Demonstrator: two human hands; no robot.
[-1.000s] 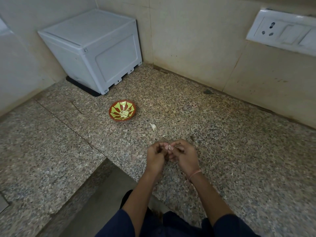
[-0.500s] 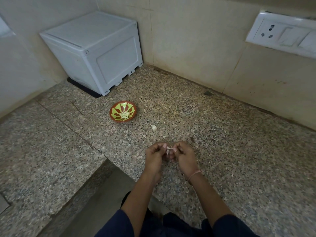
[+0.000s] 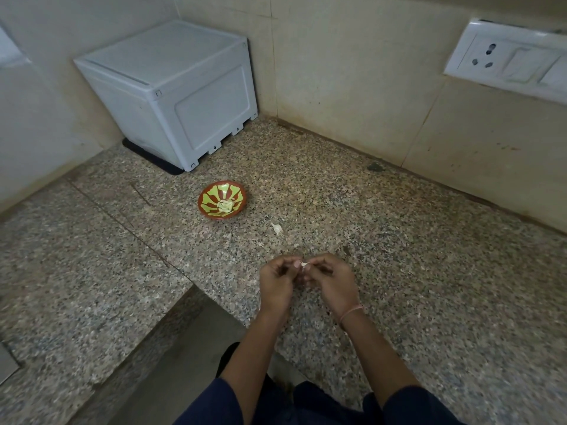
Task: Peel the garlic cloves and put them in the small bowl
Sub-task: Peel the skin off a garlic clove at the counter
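Both my hands are held together just above the granite counter [image 3: 399, 271]. My left hand [image 3: 277, 282] and my right hand [image 3: 333, 280] pinch a small white garlic clove [image 3: 305, 265] between their fingertips; most of the clove is hidden by the fingers. The small bowl [image 3: 222, 200], red-brown with yellow-green stripes, stands on the counter further back and to the left, with pale peeled garlic [image 3: 225, 206] at its bottom. A loose white garlic piece [image 3: 277, 228] lies on the counter between the bowl and my hands.
A white plastic box [image 3: 171, 96] stands in the back left corner on a black mat. Tiled walls close off the counter's far sides, and a white socket and switch panel [image 3: 506, 61] is on the right wall. The counter's front edge drops off at lower left.
My hands have stayed in place over the counter, with the fingertips shifting slightly on the clove. The bowl and the loose piece have not moved.
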